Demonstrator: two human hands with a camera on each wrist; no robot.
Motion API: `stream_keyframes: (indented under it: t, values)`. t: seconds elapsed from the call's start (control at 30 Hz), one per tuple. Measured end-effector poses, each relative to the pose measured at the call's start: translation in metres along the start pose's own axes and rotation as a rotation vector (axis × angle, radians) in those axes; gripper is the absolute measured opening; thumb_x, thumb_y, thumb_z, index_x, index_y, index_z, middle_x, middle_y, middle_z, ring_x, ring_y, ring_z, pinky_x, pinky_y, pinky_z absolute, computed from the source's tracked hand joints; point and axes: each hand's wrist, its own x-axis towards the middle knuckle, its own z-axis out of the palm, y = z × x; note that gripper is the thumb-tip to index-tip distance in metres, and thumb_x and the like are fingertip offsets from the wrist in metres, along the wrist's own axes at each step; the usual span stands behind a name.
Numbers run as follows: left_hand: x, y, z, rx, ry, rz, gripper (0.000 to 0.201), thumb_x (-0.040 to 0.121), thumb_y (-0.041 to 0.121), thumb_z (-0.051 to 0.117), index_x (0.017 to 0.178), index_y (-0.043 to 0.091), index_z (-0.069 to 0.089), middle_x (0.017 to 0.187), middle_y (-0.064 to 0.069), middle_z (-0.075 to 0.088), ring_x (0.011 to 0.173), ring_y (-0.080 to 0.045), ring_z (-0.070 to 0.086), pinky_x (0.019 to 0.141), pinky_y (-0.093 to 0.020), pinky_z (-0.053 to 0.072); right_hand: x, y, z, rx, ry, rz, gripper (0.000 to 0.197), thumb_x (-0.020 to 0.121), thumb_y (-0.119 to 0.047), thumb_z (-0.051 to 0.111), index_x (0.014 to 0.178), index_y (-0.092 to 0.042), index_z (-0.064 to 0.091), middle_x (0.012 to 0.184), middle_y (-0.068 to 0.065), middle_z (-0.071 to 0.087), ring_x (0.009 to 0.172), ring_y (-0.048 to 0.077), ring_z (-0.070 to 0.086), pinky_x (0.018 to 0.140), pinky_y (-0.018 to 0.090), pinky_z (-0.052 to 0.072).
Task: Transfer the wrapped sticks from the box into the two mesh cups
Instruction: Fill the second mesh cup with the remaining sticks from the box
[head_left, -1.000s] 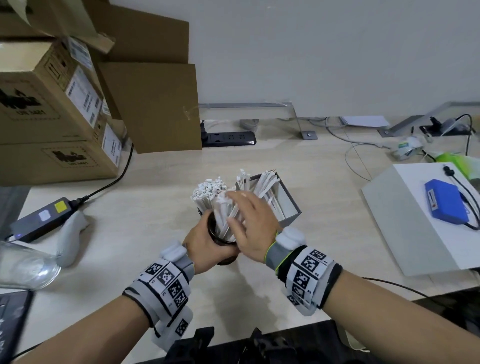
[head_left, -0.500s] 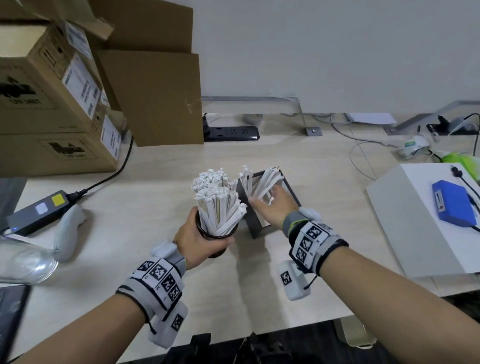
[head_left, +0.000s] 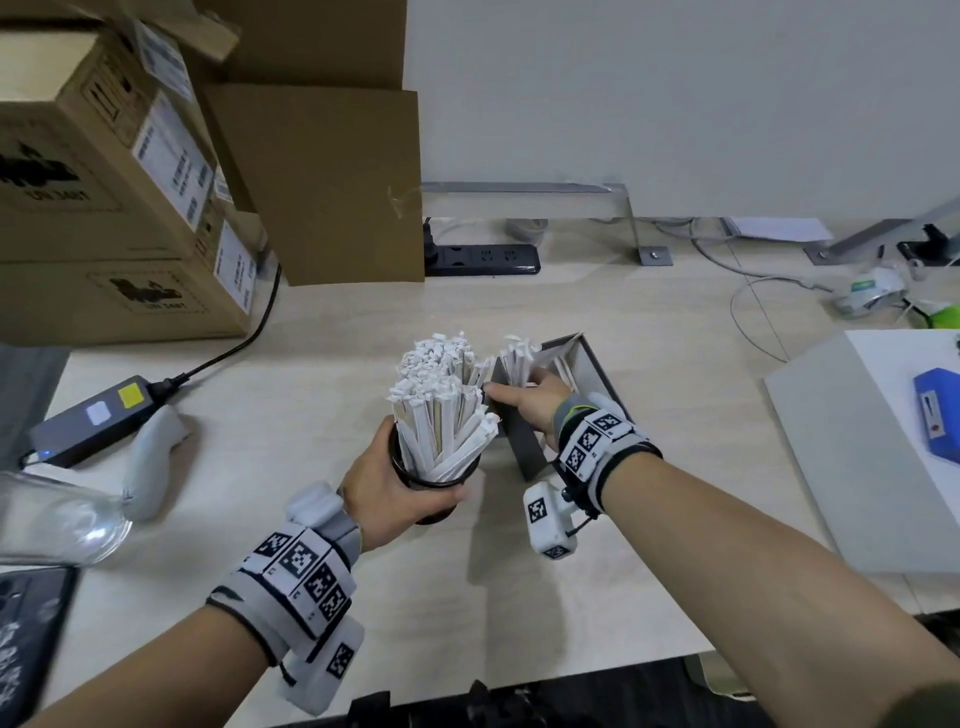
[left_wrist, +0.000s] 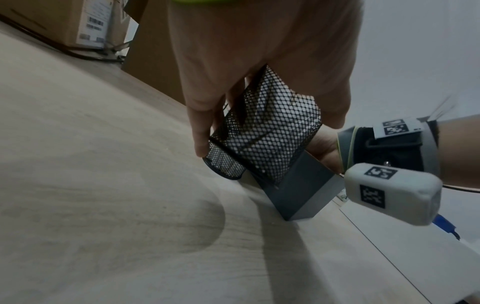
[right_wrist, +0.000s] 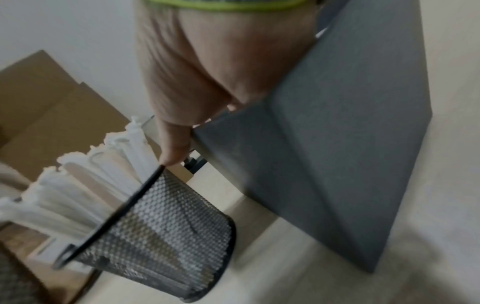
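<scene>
Gripping a black mesh cup (head_left: 434, 493) packed with paper-wrapped sticks (head_left: 441, 410), the person's left hand (head_left: 395, 488) holds it tilted just beside a grey box (head_left: 524, 452) near the middle of the table (head_left: 311, 415). The right hand (head_left: 535, 402) reaches into the box among the remaining sticks (head_left: 519, 358); whether its fingers grasp any cannot be told.

Both forearms are bare. Each wrist wears a grey band (head_left: 306, 566) with black-white square markers, and a small white marker block (head_left: 548, 525) hangs below the right wrist.
</scene>
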Motion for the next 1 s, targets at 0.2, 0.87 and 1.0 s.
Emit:
stream_keyframes:
  t: [0.2,0.87,1.0]
  values:
    - [0.003,-0.003,0.003,-0.017,0.007,-0.026,0.087,0.048,0.045,0.088,0.123,0.046,0.045,0.115,0.028,0.064,0.107,0.015,0.058,0.091,-0.016,0.045,-0.002,-0.002,-0.001,-0.195,0.030,0.009,0.098,0.067,-0.062,0.071,0.144,-0.012,0.035,0.145,0.006,0.045,0.129,0.029,0.047,0.104,0.037,0.041]
    - [0.007,0.010,0.026,0.113,-0.084,-0.093,0.103,0.043,0.060,0.086,0.133,0.035,0.044,0.124,0.018,0.064,0.117,-0.009,0.060,0.105,-0.036,0.046,-0.026,-0.013,-0.052,0.236,0.278,-0.359,0.041,0.093,-0.036,0.058,0.070,-0.003,0.068,0.069,0.004,0.072,0.056,0.011,0.066,0.069,0.021,0.051]
    - [0.007,0.014,0.029,0.161,-0.117,-0.134,0.108,0.041,0.065,0.086,0.136,0.031,0.046,0.128,0.013,0.064,0.117,-0.011,0.060,0.105,-0.036,0.046,-0.051,-0.038,-0.069,0.539,0.219,-0.419,0.032,0.094,-0.030,0.058,0.078,-0.003,0.061,0.065,0.008,0.069,0.063,0.020,0.070,0.064,0.034,0.058]
